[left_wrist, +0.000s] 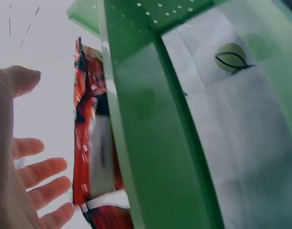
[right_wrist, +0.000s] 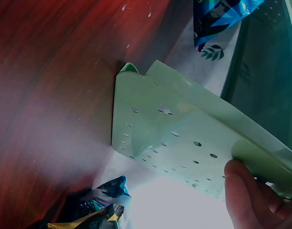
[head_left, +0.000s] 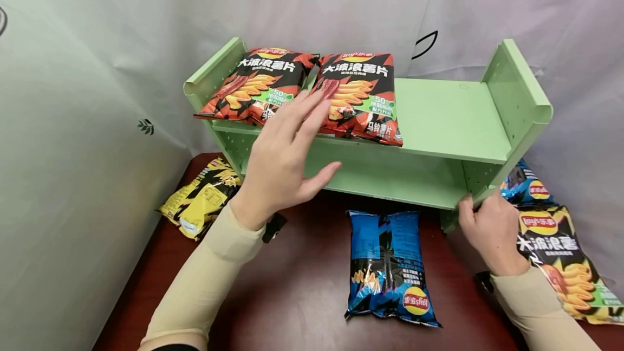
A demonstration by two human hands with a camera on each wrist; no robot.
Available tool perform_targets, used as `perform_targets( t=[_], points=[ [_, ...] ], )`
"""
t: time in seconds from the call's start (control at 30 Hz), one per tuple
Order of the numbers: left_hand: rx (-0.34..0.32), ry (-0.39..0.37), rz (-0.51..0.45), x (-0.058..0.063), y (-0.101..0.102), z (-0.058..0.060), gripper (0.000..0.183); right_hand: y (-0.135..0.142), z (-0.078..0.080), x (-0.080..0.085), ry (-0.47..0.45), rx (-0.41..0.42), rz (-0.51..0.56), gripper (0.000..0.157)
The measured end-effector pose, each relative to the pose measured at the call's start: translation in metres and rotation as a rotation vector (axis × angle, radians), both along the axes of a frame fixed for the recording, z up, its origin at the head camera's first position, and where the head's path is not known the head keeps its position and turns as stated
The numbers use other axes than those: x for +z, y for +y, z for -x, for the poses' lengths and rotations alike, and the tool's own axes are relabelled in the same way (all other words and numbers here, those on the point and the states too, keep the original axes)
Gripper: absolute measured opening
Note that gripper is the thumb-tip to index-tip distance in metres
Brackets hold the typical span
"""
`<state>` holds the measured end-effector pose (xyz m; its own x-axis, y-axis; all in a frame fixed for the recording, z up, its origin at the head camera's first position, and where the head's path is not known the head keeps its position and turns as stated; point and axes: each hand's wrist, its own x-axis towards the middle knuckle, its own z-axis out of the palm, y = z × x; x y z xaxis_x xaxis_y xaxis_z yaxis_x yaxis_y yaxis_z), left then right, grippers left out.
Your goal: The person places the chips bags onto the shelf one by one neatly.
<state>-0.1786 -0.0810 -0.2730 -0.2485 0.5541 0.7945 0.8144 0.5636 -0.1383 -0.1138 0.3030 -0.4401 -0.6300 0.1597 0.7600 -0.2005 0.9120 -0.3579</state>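
Just beyond the left hand (head_left: 283, 161), whose fingers are spread and hold nothing, lie two red chip bags (head_left: 358, 96) on the green shelf (head_left: 448, 118). Right hand (head_left: 489, 229) grips the shelf's side panel; a blue chip bag (head_left: 387, 267) lies between the hands.

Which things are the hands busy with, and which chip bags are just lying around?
In use:
- green shelf, its right side panel gripped by the right hand
- two red chip bags on its top, by the open left hand

Lying about:
- blue bag
- yellow bag
- bags at the right
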Motion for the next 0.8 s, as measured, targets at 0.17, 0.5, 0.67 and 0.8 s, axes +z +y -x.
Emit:
perform_targets(
  t=[0.17,0.5,0.67,0.8],
  points=[
    [0.014,-0.065,-0.09,-0.026,-0.033,-0.005,0.075,-0.001,0.001,0.001,0.0,-0.001,0.005,0.032],
    [-0.043,-0.037,-0.327,-0.083,-0.08,0.0,0.058,-0.003,-0.002,0.004,-0.029,-0.019,0.005,0.022],
    [-0.001,-0.109,-0.444,-0.106,-0.099,0.013,0.055,-0.004,-0.003,0.005,-0.036,-0.022,0.008,0.023],
    [0.064,-0.203,-0.504,-0.121,-0.115,0.027,0.055,-0.003,-0.003,0.007,-0.034,-0.007,-0.001,0.023]
  ],
)
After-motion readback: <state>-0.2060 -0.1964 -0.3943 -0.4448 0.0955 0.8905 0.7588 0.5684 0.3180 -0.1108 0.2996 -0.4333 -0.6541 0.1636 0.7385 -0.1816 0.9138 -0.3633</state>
